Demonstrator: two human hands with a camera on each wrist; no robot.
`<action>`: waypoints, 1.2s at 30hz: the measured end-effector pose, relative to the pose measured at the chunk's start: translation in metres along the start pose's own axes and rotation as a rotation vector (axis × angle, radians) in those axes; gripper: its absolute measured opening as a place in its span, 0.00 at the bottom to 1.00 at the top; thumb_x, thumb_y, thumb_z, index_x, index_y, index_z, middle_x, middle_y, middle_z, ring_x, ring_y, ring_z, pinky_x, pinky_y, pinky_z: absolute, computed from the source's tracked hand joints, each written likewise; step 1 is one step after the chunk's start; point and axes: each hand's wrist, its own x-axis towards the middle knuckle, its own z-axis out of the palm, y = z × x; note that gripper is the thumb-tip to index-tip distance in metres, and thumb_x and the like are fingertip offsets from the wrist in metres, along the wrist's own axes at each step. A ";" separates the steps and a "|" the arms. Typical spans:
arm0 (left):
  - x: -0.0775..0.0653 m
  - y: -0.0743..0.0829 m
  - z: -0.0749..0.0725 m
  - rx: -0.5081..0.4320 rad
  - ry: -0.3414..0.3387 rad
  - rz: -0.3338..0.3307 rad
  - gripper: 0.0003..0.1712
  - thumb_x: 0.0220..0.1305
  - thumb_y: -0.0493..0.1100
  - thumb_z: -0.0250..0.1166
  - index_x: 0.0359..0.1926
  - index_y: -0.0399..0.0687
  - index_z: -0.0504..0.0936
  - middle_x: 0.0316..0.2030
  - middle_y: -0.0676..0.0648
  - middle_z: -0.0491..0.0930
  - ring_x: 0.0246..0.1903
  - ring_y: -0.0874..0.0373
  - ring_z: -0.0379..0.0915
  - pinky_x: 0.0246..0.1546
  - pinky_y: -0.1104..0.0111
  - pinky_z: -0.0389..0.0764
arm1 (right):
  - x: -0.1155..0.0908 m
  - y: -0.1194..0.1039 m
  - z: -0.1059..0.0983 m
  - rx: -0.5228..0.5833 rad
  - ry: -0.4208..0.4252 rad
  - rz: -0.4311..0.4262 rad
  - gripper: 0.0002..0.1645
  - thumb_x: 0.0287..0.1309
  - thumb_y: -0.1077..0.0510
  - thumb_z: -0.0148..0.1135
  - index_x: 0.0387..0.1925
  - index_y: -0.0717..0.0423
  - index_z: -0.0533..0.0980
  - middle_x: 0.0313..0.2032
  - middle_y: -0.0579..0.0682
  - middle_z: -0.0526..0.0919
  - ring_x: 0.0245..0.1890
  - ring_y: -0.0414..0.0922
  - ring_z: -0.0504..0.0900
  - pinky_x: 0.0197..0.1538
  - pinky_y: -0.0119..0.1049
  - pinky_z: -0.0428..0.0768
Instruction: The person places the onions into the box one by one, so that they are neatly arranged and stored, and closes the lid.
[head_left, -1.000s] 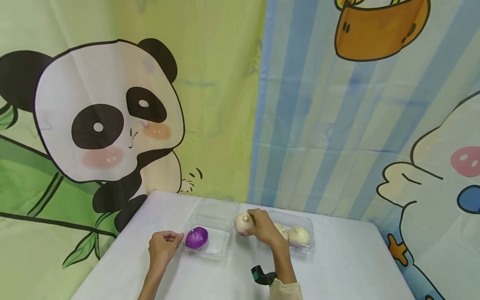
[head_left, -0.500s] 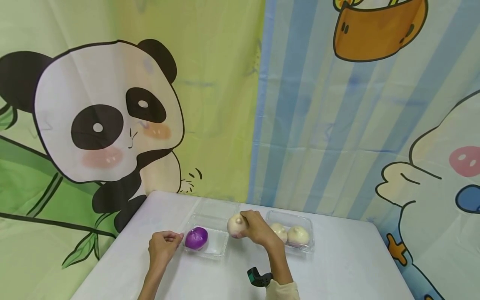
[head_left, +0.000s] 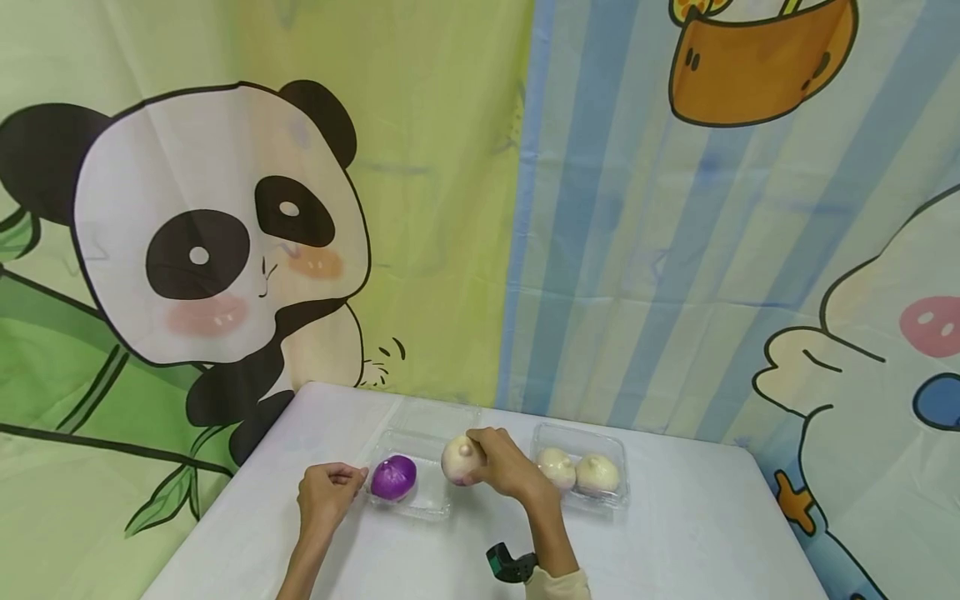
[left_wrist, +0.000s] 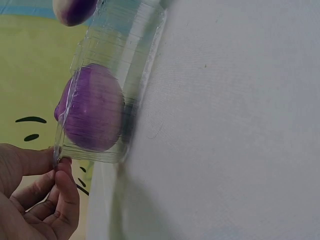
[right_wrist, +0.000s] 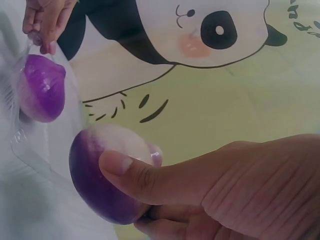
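Observation:
My left hand (head_left: 328,493) pinches the left rim of an open clear plastic box (head_left: 431,500) between thumb and fingers. In that box, at its left end, sits a purple onion (head_left: 393,477), seen through the ridged wall in the left wrist view. My right hand (head_left: 504,463) grips a second onion (head_left: 461,460), cream on one side and purple on the other, with a small nub. Its thumb lies across the onion in the right wrist view, the other fingers partly hidden behind. The held onion is above the box's right end, apart from the purple one.
A second clear box (head_left: 617,454) stands to the right, holding two cream onions (head_left: 597,473). The first box's lid (head_left: 435,417) lies open behind it. All are on a white table (head_left: 675,533), with a printed curtain (head_left: 435,250) at its back edge.
My right hand has carried the onion leftward, from beside the right box to over the left box's right end. My left hand has stayed at the rim.

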 end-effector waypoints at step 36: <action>-0.002 0.000 0.000 -0.003 0.008 -0.004 0.11 0.66 0.41 0.77 0.33 0.35 0.91 0.23 0.48 0.88 0.21 0.61 0.80 0.22 0.71 0.76 | 0.010 -0.007 0.022 0.022 -0.052 -0.091 0.19 0.56 0.66 0.82 0.48 0.61 0.84 0.43 0.53 0.90 0.43 0.44 0.81 0.50 0.36 0.81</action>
